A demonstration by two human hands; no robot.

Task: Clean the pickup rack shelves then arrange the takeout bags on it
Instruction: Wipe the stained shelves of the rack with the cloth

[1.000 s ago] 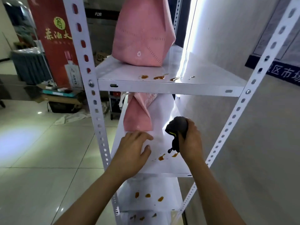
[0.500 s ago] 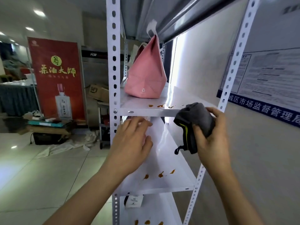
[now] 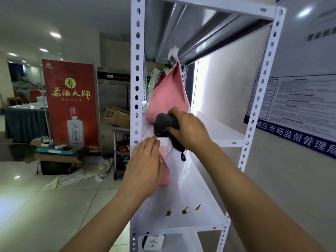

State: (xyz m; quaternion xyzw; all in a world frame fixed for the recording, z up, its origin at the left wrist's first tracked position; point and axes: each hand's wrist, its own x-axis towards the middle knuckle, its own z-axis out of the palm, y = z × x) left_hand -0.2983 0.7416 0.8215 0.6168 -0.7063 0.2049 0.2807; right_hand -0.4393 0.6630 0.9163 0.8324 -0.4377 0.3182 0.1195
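A moment ago my cloth was below this shelf; now I've raised it onto the upper shelf (image 3: pixel 214 128), so wiping starts here while three brown spots (image 3: pixel 183 210) wait on the lower shelf. My left hand (image 3: pixel 145 166) lies flat-fingered at the shelf's front edge. My right hand (image 3: pixel 189 130) grips the dark cloth (image 3: pixel 164 122) just before the pink bag (image 3: pixel 167 99).

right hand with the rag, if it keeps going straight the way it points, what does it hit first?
Probably the pink bag on the upper shelf. The right hand grips the dark cloth pointing left and inward, and the cloth already overlaps the bag's base. Depth is unclear; they may already touch.
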